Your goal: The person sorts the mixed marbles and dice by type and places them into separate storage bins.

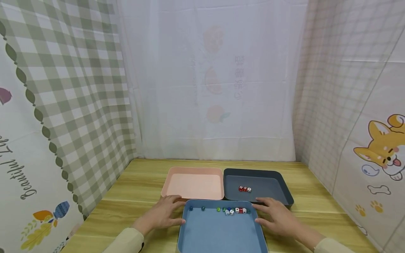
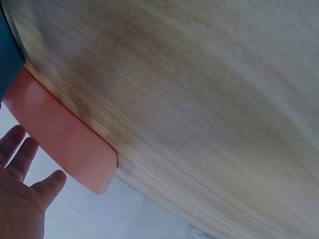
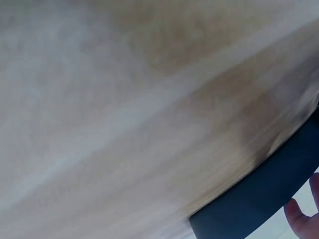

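In the head view a blue tray (image 1: 221, 232) lies nearest on the table, with several small dice along its far side: white dice (image 1: 229, 212), a red die (image 1: 240, 211), green dice (image 1: 218, 209) and dark teal ones (image 1: 203, 208). My left hand (image 1: 166, 212) is at its left rim, fingers spread and thumb tip right at the edge. On the opposite rim, the right hand (image 1: 275, 215) has its fingertips at the upper right corner. Fingers of the left hand (image 2: 22, 184) also show in the left wrist view, and part of the right hand (image 3: 304, 219) in the right wrist view.
Behind the blue tray stand a pink tray (image 1: 196, 182) on the left and a dark navy tray (image 1: 269, 184) on the right. Several red and white dice (image 1: 245, 189) lie in the navy one. Cloth curtains (image 1: 209, 88) enclose the wooden table (image 1: 126, 196).
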A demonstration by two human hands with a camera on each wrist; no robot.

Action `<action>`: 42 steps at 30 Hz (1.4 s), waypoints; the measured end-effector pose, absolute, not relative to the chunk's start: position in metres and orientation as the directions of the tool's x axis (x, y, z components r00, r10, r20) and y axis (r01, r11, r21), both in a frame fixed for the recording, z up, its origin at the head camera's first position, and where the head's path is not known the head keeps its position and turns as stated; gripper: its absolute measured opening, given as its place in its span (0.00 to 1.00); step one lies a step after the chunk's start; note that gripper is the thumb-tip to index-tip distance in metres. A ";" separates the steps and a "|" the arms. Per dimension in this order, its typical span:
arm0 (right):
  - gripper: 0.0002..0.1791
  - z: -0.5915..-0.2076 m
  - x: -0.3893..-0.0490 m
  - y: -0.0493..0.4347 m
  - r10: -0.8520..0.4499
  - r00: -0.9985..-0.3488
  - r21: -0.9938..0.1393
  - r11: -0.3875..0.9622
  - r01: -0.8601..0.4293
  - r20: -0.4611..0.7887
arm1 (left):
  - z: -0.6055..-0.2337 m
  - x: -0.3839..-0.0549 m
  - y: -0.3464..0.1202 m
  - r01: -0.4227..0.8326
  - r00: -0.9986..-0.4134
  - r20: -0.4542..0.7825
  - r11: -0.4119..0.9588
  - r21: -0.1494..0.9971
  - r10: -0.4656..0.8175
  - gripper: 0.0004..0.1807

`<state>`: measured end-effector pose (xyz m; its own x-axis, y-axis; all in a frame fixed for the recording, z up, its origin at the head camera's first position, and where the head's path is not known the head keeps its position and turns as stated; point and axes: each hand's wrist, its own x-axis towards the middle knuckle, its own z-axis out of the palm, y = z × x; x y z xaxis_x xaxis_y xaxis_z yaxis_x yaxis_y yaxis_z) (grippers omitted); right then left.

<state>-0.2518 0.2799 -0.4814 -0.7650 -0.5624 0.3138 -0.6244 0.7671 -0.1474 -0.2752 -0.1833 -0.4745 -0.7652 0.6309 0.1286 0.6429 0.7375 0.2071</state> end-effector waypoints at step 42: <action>0.28 -0.472 -0.248 0.274 -0.538 -0.808 -0.163 0.798 -0.580 0.239 | -0.469 -0.278 -0.142 0.584 -0.806 0.281 0.777 0.237 0.520 0.15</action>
<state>-0.2481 0.2742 -0.4720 -0.8085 -0.5380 0.2386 -0.5795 0.7984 -0.1633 -0.2783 -0.1416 -0.4693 -0.8065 0.5201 0.2812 0.5836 0.7767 0.2371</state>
